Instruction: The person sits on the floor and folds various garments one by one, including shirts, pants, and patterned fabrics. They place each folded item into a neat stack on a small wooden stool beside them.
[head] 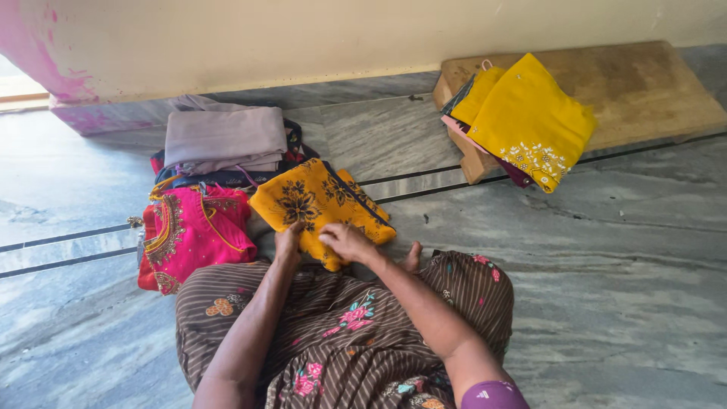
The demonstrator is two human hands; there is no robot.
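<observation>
Fabric, mustard floral folded cloth [322,206], lies on the floor by your knees, looks soft and light; your left hand [288,242] and right hand [344,241] pinch its near edge, best grip there.

A mustard-yellow cloth [322,203] printed with dark brown flowers and edged in navy is seen beside a bright pink garment [195,233] worked with gold and red embroidery, behind which a pale mauve folded cloth [225,138] is stacked on darker navy and red pieces. A plain golden-yellow garment [530,117] with small white floral embroidery at its hem is shown on a light brown wooden board [644,83], over grey-streaked marble floor [606,250]; the skirt [341,333] is striped brown and scattered with pink and orange flowers
</observation>
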